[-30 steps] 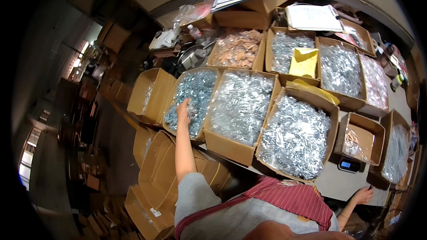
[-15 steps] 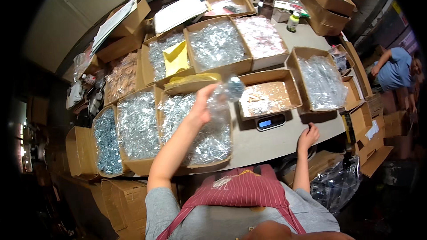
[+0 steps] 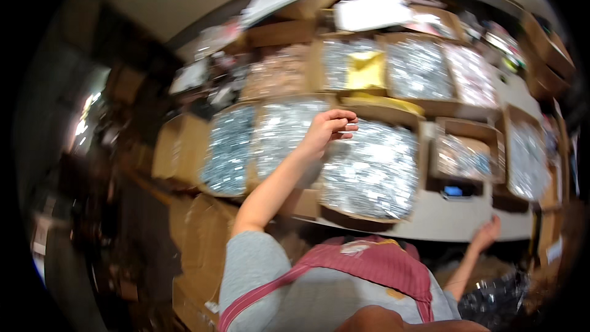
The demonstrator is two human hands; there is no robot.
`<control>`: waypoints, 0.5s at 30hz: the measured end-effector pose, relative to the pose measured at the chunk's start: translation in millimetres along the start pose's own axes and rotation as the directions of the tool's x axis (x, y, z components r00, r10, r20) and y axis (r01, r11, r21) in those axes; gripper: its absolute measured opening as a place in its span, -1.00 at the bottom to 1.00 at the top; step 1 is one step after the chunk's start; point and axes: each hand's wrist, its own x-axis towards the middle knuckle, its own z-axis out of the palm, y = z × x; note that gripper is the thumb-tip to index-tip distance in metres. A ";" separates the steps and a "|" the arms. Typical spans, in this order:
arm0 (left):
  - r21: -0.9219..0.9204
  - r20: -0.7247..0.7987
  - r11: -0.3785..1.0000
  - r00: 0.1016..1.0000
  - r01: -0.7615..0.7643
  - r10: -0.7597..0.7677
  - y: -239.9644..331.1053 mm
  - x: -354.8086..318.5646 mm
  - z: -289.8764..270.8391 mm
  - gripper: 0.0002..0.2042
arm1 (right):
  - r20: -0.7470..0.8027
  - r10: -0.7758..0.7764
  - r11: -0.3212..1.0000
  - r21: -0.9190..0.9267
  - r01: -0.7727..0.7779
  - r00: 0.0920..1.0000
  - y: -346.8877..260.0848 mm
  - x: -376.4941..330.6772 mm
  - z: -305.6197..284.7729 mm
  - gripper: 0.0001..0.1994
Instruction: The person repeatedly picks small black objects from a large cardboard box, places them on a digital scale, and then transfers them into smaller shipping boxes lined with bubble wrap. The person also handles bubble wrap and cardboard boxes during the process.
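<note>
My left hand (image 3: 333, 128) hovers over the boxes at the middle of the table, fingers loosely bent and apart, with nothing seen in it. Below and beside it stands a cardboard box (image 3: 372, 169) full of small clear bags with shiny contents. To its right, a smaller cardboard box (image 3: 464, 157) holds a clear plastic bag with bluish contents (image 3: 476, 161). A small scale (image 3: 455, 192) with a lit blue display sits at that box's front. My right hand (image 3: 487, 233) is at the table's front edge, blurred, its fingers loosely apart with nothing visible in them.
More boxes of bagged pieces surround these: blue-grey ones (image 3: 228, 150) at left, brownish ones (image 3: 276, 72) behind, pinkish ones (image 3: 470, 74) at back right. A yellow envelope (image 3: 365, 69) lies in one. White papers (image 3: 372, 12) lie at the back. Black plastic (image 3: 495, 298) hangs below the table at right.
The clear bag has left my left hand and now lies in the small box. That hand has moved left, away from the small box. My view has swung left, blurring the scene.
</note>
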 end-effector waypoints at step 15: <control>0.504 -0.859 0.328 0.505 0.799 0.090 -25.2 -205.7 -648.5 -0.65 | -0.138 -0.057 0.971 -0.239 0.023 0.989 -169.2 -131.8 67.3 -0.75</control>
